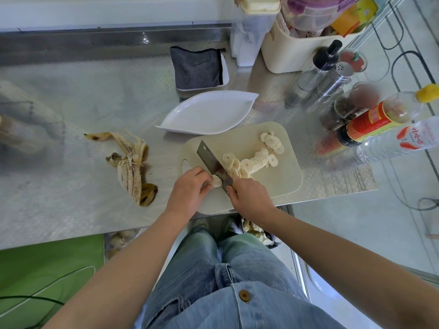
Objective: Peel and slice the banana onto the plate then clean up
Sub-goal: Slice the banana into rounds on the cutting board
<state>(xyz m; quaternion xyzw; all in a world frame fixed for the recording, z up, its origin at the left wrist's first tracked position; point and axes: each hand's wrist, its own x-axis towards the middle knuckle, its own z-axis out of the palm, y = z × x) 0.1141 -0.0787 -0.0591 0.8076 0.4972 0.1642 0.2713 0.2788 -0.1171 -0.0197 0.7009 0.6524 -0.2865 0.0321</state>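
A cream cutting board point(280, 179) lies near the counter's front edge. A row of banana slices point(255, 159) runs across it. My left hand point(190, 191) pinches the last short banana stub point(216, 182) at the board's left end. My right hand point(251, 198) grips the handle of a cleaver point(211, 160), whose blade stands against the stub. A white leaf-shaped plate point(206, 113) with nothing on it sits just behind the board. The banana peel point(129, 166) lies spread on the steel counter to the left.
A grey cloth on a white tray point(198, 67) sits behind the plate. Bottles, shakers and jars point(356, 110) crowd the right side, with a cream storage bin point(292, 51) behind them. A bin holding scraps point(254, 230) is under the counter edge by my knees.
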